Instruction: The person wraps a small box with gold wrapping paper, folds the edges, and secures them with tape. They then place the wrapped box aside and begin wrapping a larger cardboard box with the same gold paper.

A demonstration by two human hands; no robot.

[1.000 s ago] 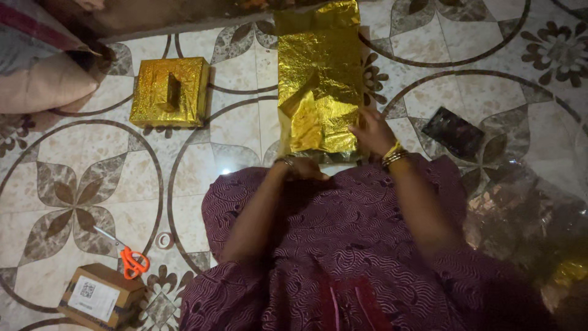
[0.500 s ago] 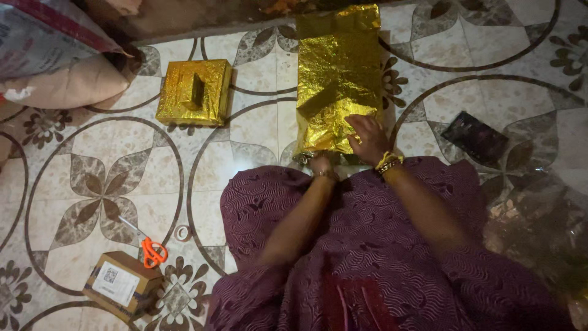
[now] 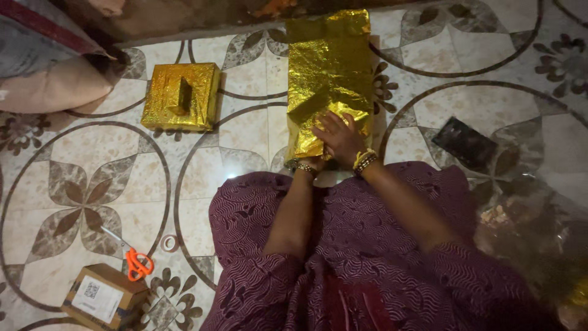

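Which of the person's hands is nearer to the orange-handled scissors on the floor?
Left. The left hand sits at the near edge of the gold-wrapped parcel, on the scissors' side. The right hand lies flat on the parcel, farther from them.

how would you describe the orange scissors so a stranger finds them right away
Start at the patterned tile floor and go to its lower left corner, by the cardboard box. The scissors lie just above it, beside a tape roll; they alone have bright orange handles.
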